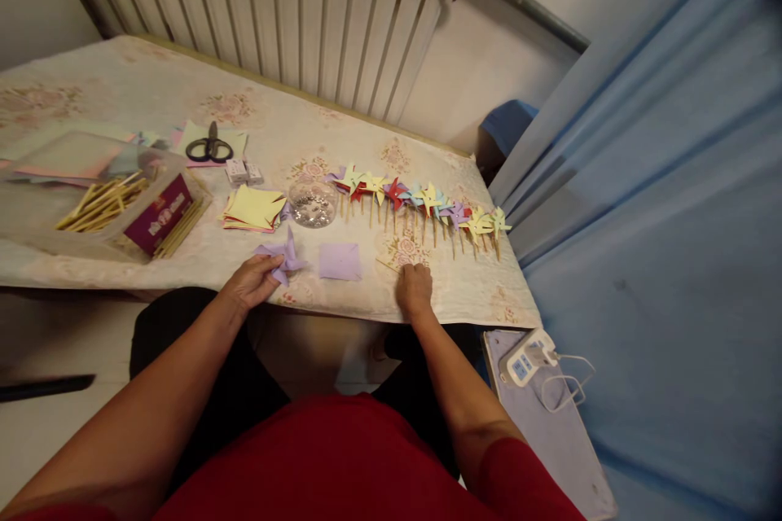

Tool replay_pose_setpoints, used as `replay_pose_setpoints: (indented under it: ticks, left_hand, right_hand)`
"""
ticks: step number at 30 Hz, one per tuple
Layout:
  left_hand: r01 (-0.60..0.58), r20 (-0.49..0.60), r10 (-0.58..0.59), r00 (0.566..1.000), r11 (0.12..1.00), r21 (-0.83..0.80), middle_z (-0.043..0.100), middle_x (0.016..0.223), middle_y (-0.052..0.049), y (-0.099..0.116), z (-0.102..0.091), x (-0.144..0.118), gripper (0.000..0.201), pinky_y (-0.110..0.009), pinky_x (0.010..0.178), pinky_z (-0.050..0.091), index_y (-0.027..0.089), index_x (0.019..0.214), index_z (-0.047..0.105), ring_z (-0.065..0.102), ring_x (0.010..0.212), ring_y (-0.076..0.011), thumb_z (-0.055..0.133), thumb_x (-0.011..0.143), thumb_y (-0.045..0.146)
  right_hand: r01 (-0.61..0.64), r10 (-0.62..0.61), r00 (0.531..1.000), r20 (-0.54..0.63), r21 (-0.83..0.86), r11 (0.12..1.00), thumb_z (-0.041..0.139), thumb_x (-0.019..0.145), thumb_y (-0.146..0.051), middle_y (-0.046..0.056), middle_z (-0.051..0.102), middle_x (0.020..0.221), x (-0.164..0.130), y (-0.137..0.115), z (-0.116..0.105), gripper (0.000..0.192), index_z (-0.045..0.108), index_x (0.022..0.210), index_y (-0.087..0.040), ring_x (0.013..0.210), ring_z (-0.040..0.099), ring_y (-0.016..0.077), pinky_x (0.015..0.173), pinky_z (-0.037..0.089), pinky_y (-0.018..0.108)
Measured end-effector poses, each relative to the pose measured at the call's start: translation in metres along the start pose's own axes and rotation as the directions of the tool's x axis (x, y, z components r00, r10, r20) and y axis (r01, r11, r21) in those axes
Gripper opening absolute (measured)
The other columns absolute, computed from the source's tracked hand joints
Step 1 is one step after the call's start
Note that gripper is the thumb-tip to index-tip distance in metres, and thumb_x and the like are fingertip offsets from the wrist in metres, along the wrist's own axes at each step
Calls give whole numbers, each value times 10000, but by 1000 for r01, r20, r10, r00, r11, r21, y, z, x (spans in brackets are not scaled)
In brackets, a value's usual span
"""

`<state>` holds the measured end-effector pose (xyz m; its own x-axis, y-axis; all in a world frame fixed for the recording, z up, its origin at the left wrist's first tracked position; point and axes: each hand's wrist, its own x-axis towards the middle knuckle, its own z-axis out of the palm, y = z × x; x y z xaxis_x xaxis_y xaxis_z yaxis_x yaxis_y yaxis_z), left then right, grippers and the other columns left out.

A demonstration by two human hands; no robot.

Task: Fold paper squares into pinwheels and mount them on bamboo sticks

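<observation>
Lilac paper, thin and folded into a small pinwheel head (282, 255), sits pinched between the fingers (267, 269) of the left hand (252, 281), which close on its near-left blade while the rest of it lies on the table (201, 260) just beyond the fingertips. It looks feather-light, soft and easily creased, so I judge that the safest hold is a gentle pinch near the centre where the folded points meet, not out on a blade tip.

Just beside it to the right lies a flat lilac paper square (340, 260), touching neither hand. The right hand (414, 286) rests near the table's front edge with its fingers curled down onto the near end of a thin wooden stick (387, 264); whether they pinch it or only press on it I cannot tell. That stick is stiff, light and narrow, and likely to roll, so gripping it toward one end seems wise.

Farther out stand a small clear dish of shiny bits (312, 203), a stack of yellow paper squares (253, 208), a long row of finished coloured paper pinwheels on sticks (421, 203), a clear tray of wooden sticks with a maroon box (134, 216), and black-handled scissors (209, 148).
</observation>
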<state>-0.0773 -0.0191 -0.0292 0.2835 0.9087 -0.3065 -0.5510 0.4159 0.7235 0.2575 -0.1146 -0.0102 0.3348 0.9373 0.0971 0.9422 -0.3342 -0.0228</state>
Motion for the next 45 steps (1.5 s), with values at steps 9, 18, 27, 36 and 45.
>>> replay_pose_setpoints:
  ticks: [9, 18, 27, 36, 45]
  left_hand:
    - [-20, -12, 21, 1000, 999, 34, 714, 710, -57, -4, -8, 5, 192, -257, 689, 591, 110, 790, 713, 684, 666, -159, 810, 625, 114]
    - [-10, -4, 10, 1000, 1000, 15, 716, 696, -80, -4, -7, 4, 195, -268, 671, 595, 101, 752, 715, 691, 652, -182, 838, 601, 122]
    - [-9, -2, 9, 1000, 1000, -14, 713, 669, -52, -2, -2, 1, 156, -221, 647, 589, 117, 704, 723, 652, 594, -133, 825, 595, 74]
    - [-20, 11, 20, 1000, 1000, 1, 719, 676, -40, -1, 1, 0, 147, -207, 653, 582, 116, 718, 716, 675, 628, -142, 813, 615, 77]
    - [-8, 24, 9, 1000, 999, -48, 709, 666, -49, 0, 2, -1, 175, -210, 624, 588, 90, 738, 711, 659, 588, -134, 809, 600, 45]
  right_hand:
    - [157, -161, 986, 37, 92, 983, 407, 923, -83, 160, 613, 1082, 34, -44, 13, 264, 648, 1024, -123, 1015, 492, 238, 855, 361, 331]
    - [-144, 22, 988, 156, 840, 523, 467, 807, -188, -33, 609, 673, 24, -54, -14, 110, 576, 824, -190, 552, 516, 117, 571, 402, 225]
    - [-272, -71, 962, 263, 938, -212, 655, 603, -280, -10, 711, 664, -19, -76, -70, 308, 666, 881, -149, 407, 460, 52, 380, 223, 168]
    - [-256, 3, 964, 266, 930, -263, 696, 581, -283, -3, 682, 601, -32, -79, -92, 224, 666, 760, -152, 380, 376, 38, 377, 146, 181]
    - [-260, -21, 964, 265, 921, -292, 722, 605, -329, -15, 640, 558, -37, -84, -98, 215, 623, 690, -158, 369, 343, 34, 378, 126, 186]
